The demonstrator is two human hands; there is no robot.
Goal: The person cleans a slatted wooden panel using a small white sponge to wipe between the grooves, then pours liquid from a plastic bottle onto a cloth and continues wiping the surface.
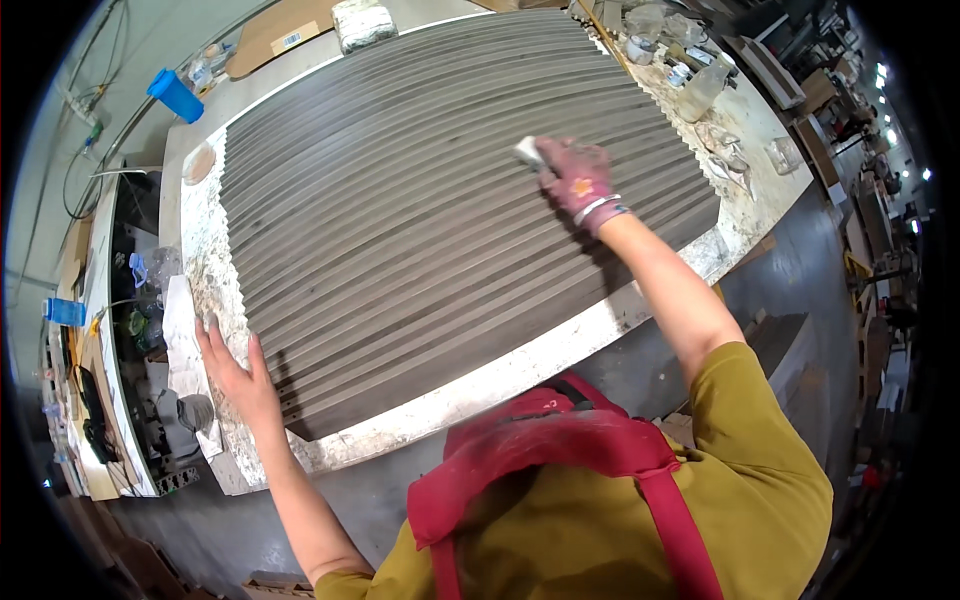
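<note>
A large grey-brown ridged panel (430, 230) lies flat across the worktable, its ribs running side to side. My right hand (580, 180), in a purplish-pink glove with a flower on its back, is over the right part of the panel. Its fingers are closed on a small white pad (528, 151), slightly blurred, at the panel's surface; whether it is cloth or sponge I cannot tell. Bare and with fingers spread, my left hand (242, 385) rests near the panel's left front corner, beside a crumpled white sheet (188, 345).
The table's paint-stained white border (450, 385) surrounds the panel. A blue cup (176, 96) stands at the far left, near a wrapped white block (364, 24). Jars and a plastic bottle (703, 90) crowd the far right corner. A shelf unit (130, 400) stands left.
</note>
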